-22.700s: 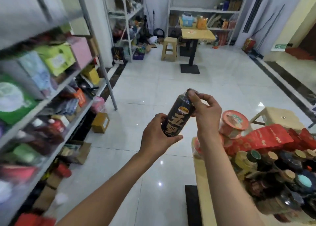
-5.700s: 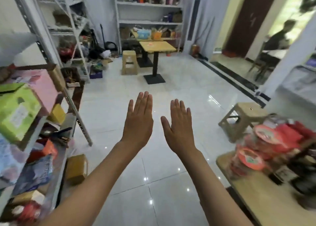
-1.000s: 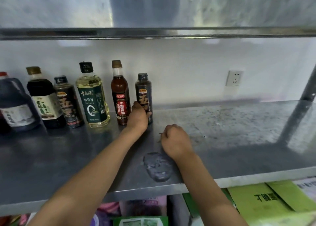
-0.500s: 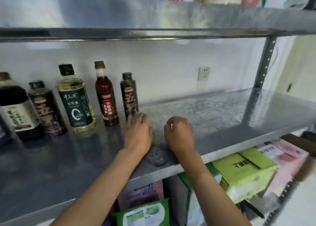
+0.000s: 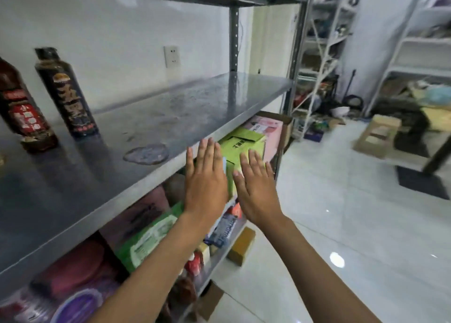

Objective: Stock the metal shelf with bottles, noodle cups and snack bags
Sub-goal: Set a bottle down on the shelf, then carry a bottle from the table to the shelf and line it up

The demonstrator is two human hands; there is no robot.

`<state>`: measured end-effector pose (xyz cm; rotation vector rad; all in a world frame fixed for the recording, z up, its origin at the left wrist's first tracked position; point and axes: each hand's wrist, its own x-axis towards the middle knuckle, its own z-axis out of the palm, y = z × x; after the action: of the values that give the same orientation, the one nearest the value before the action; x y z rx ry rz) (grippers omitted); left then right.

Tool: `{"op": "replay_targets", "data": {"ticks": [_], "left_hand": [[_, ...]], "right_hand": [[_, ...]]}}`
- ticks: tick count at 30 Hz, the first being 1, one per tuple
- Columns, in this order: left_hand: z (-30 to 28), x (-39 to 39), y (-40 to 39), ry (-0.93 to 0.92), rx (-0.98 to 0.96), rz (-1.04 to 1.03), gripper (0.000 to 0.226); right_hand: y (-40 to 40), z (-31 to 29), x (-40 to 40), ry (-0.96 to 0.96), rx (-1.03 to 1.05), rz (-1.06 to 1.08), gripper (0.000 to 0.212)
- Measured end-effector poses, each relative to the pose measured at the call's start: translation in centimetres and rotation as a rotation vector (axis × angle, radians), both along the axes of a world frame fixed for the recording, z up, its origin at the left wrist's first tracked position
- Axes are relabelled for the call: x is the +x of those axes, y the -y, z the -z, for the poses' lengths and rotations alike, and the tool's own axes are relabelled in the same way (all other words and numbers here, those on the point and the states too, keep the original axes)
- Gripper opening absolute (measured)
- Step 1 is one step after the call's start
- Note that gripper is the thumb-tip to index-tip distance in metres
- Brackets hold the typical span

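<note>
Both hands, left [image 5: 206, 178] and right [image 5: 256, 186], were held flat, fingers straight, holding nothing. They hung before the metal shelf [image 5: 170, 117], where two dark bottles [image 5: 67, 93] stood.

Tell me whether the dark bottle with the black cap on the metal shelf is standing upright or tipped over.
Upright. The dark bottle with the black cap stands on its base on the metal shelf, cap uppermost, beside a red-labelled brown bottle; neither hand touches it.

- Two bare forearms reach in from the bottom edge, with no sleeve on either as far as the frame shows.
- The left hand [image 5: 206, 181] wears no glove, ring or watch (only its back is seen).
- The right hand [image 5: 257, 188] is likewise bare, with short, plain nails on its fingers [image 5: 253, 160].
</note>
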<state>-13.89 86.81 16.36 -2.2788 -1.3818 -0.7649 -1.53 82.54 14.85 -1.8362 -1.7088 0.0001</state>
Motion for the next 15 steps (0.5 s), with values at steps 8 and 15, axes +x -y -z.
{"op": "replay_targets", "data": {"ticks": [8, 15], "left_hand": [[2.5, 13.9, 10.6, -0.020, -0.083, 0.485, 0.064], [3.7, 23.1, 23.5, -0.068, -0.184, 0.850, 0.063]], "right_hand": [[16.6, 2.1, 9.1, -0.127, -0.040, 0.446, 0.059], [31.6, 4.0, 14.8, -0.256, -0.008, 0.807, 0.058]]}}
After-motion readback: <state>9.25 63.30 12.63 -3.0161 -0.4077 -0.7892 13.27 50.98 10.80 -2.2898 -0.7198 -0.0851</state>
